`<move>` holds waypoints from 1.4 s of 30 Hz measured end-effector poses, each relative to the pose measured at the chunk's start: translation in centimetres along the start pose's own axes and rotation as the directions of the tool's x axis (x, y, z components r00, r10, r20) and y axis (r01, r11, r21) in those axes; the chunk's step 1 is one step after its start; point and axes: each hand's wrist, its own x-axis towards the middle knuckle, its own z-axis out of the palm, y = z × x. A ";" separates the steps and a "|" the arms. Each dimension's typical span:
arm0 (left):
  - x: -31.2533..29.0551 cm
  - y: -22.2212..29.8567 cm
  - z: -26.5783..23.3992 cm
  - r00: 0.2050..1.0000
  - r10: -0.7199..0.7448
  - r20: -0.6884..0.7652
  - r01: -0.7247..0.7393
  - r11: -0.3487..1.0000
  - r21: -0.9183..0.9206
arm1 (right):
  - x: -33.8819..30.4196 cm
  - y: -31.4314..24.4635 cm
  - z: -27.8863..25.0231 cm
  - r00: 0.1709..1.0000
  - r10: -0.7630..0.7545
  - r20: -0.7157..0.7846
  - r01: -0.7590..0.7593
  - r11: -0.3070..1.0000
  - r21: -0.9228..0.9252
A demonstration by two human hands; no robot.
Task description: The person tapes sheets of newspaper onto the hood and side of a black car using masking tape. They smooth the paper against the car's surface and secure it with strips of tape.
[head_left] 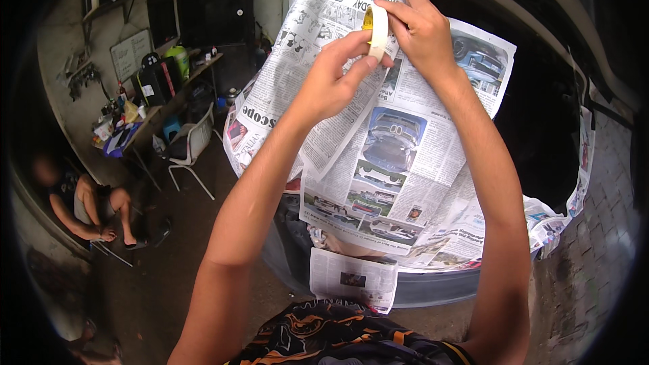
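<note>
My left hand (pixel 341 74) grips a roll of masking tape (pixel 380 30), pale on its outer face with a yellow inner core. The roll stands on edge, fingers and thumb pinching its lower part. Just to its right, my right hand (pixel 424 35) has its fingers stretched out over the newspaper, thumb side close to the roll's top. Overlapping newspaper sheets (pixel 338 128) spread under both hands and cover a large part of a vehicle. Whether a strip of tape runs between the roll and my right fingers is too small to tell.
A dark opening (pixel 541 128) lies right of the newspaper, with a paper-lined edge (pixel 587 155). Below the sheets, a grey bumper (pixel 433 289) curves round. To the left are a white chair (pixel 196 136), a cluttered bench (pixel 145 125) and a seated person (pixel 91 209).
</note>
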 end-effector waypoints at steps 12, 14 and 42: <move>3.4 -1.8 -0.6 0.962 0.248 -0.112 -0.080 0.651 0.755 | -0.2 0.7 0.1 1.000 0.017 0.019 -0.018 0.997 0.076; 3.5 -1.5 -0.3 0.962 0.251 -0.104 -0.074 0.611 0.788 | 0.0 0.8 0.0 1.000 -0.013 0.016 0.012 0.998 0.066; 5.0 -0.9 -5.1 0.999 0.009 -0.035 0.022 0.628 0.778 | 0.2 1.4 1.9 0.981 0.186 -0.054 -0.183 0.982 0.053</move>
